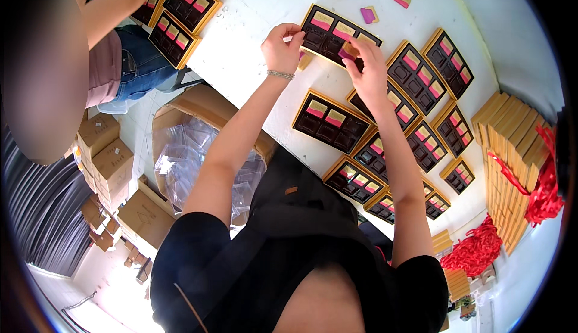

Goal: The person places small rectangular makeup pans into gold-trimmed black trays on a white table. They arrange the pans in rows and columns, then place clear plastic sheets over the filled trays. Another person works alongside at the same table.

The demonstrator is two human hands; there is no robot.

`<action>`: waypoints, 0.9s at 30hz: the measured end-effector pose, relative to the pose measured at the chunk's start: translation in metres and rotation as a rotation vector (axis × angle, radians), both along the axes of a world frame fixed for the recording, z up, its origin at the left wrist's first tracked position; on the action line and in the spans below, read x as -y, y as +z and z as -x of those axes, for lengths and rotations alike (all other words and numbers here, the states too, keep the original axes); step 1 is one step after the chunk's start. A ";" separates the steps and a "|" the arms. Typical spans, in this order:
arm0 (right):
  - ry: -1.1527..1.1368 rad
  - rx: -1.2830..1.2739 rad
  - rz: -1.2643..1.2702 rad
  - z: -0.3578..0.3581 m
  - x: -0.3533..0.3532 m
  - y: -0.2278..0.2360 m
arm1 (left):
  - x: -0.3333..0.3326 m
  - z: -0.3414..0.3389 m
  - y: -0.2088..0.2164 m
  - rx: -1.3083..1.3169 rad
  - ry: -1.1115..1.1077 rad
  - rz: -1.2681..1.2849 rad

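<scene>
Out at 10 to 11 o'clock a co-worker's forearm (pixel 123 9) reaches past stacked gold-rimmed trays (pixel 184 11), and at 9 o'clock an open carton (pixel 198 97) holds clear plastic pieces (pixel 192 152). At 12 o'clock the left hand (pixel 282 47) is at the near-left end of a dark tray (pixel 331 47) lying on the white surface (pixel 241 44); its grip is bent in, thumb close to fingers, though whether it clasps the rim I cannot tell. The tray, with three wrapped pieces along its 12 o'clock row, looks light and fairly stiff, so it is best steadied by the gold rim (pressing on the dark cells might dent them). Towards 1 o'clock the right hand (pixel 364 68) has its grip pinching a small pink-and-gold piece (pixel 347 52) above the tray's right half. That piece is probably featherlight, a little slippery in its smooth wrapper and easily creased; opposite edges offer the safest hold. From 2 to 4 o'clock more part-filled trays (pixel 413 84) crowd together, then stacked gold boxes (pixel 506 170) and bundled red ribbon (pixel 545 194) at 3 o'clock.
</scene>
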State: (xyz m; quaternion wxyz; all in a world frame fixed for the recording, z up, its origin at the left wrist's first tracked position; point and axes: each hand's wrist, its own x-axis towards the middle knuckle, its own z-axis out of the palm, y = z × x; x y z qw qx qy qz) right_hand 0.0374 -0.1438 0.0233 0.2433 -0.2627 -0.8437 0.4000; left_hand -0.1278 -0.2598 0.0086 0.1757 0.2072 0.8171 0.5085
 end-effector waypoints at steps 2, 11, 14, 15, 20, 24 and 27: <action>0.014 -0.003 -0.101 -0.003 0.008 0.000 | 0.003 -0.001 0.008 -0.165 0.012 -0.056; 0.047 0.018 -0.177 0.001 0.008 0.001 | 0.055 -0.015 0.004 -0.392 -0.564 0.243; 0.054 0.045 -0.236 0.005 0.012 0.002 | 0.052 -0.007 0.008 -0.332 -0.594 0.486; 0.051 0.056 -0.256 0.006 0.014 0.002 | 0.050 -0.004 0.012 -0.317 -0.598 0.572; -0.013 0.117 -0.359 0.021 0.018 0.000 | 0.013 0.015 0.038 0.194 -0.259 0.301; -0.009 0.208 -0.435 0.023 0.025 -0.007 | -0.012 0.008 0.017 -0.226 -0.190 0.194; 0.020 0.258 -0.485 0.014 0.031 0.009 | -0.009 0.004 -0.008 -0.581 -0.175 0.220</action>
